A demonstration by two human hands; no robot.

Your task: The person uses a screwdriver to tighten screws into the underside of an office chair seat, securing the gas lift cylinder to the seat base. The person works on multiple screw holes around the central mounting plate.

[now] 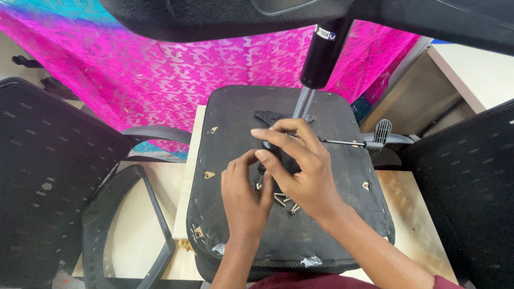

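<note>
Mechanism plate on upturned seat, under both grips: right hand clasping, left hand pinching.

An upturned black chair seat lay flat on the table, its metal bracket facing up. Several loose silver screws lay scattered on it near the middle.

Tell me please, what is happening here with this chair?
A person works on the black upside-down office chair seat, which lies on a light wooden table. Both hands, the left hand and the right hand, meet at the black metal mechanism plate in the seat's middle. Several loose silver screws lie on the seat beside the hands. A grey gas-lift column stands up from the mechanism.
</note>
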